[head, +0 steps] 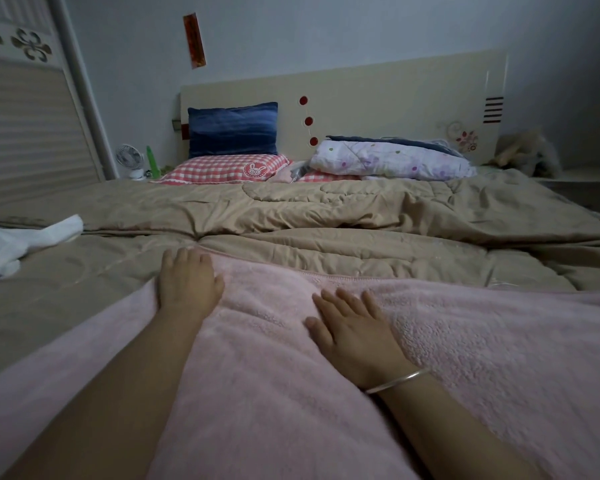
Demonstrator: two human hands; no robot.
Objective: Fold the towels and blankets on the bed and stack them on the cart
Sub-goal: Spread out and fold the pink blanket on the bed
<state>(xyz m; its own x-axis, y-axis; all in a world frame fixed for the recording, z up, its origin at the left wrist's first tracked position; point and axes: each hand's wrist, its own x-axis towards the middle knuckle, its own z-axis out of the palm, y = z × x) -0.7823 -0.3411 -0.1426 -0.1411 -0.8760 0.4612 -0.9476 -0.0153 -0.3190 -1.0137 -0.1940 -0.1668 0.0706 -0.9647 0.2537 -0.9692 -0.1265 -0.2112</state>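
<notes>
A pink blanket (430,341) lies spread over the near half of the bed, on top of a tan quilt (326,216). The left hand (187,282) rests flat at its far corner, at 11 o'clock, fingers open and gripping nothing. The right hand (354,327) lies palm down on the blanket at 12 o'clock, fingers spread, a silver bangle (399,380) on the wrist. At 9 o'clock a white cloth (11,244) sits crumpled on the quilt, well apart from both hands. Farther off, at 11 o'clock, a blue pillow (232,129) leans on the headboard (395,98) above a red checked pillow (222,168). At 1 o'clock a folded flowered quilt (388,161) lies by the headboard. A small fan (129,160) stands beside the bed.
</notes>
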